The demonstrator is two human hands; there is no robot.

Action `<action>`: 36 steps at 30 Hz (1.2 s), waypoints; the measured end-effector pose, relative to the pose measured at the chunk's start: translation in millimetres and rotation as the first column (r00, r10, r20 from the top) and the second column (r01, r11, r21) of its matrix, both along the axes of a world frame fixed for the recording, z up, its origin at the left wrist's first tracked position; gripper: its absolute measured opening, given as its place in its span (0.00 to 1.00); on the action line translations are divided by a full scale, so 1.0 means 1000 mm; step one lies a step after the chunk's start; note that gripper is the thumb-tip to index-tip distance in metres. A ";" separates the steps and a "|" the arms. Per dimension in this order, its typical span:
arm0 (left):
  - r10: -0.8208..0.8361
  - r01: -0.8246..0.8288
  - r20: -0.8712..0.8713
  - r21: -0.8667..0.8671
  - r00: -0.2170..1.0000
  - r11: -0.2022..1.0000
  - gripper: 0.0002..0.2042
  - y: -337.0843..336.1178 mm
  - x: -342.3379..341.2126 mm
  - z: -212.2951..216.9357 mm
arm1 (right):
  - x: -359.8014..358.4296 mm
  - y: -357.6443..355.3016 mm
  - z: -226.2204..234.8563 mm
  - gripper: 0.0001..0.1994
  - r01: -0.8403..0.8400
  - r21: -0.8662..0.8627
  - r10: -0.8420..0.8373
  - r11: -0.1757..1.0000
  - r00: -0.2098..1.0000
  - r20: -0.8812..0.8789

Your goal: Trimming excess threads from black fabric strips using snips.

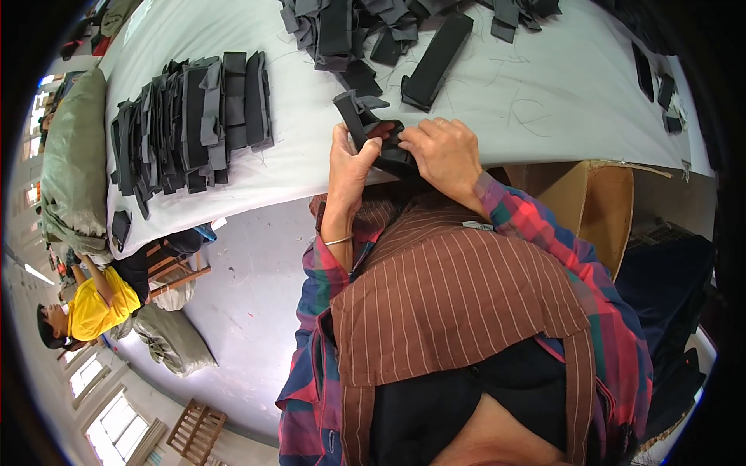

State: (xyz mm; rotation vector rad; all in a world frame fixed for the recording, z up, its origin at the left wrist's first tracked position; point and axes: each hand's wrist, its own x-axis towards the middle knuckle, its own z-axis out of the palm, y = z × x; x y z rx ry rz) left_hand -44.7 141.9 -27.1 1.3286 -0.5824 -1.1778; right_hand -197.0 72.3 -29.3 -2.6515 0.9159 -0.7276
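Note:
Both my hands work on one dark fabric strip point(400, 159) at the near edge of the white-covered table point(295, 167). My left hand point(351, 159) grips it with the thumb on top, and part of the strip stands up beyond the fingers. With bent, pinching fingers my right hand point(444, 151) holds the strip's other side. The strip looks folded or looped between the hands; its lower part hangs near the apron. Just beyond, a long black strip bundle point(437, 62) lies slanted on the cloth. A heap of loose dark strips point(334, 35) is at the far side.
A row of stacked dark strips point(194, 124) stands at the left, with a small black piece point(120, 227) near the corner. An open cardboard box point(606, 202) is below the table at the right. Large sacks point(74, 155) and a person in yellow point(101, 303) are farther left.

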 end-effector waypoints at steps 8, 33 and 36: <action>0.003 -0.003 0.005 0.012 1.000 1.000 0.18 -0.001 0.002 0.000 | -0.015 -0.011 0.017 0.05 0.006 0.088 -0.013 0.996 0.997 0.072; -0.006 0.010 0.161 -0.021 0.987 1.000 0.18 0.004 0.005 0.002 | -0.018 -0.011 0.019 0.20 0.002 0.420 -0.048 0.908 0.994 0.100; -0.046 0.041 0.105 0.041 0.993 0.998 0.24 0.010 -0.002 -0.006 | -0.023 -0.002 0.000 0.27 0.055 0.427 -0.074 0.903 0.997 0.028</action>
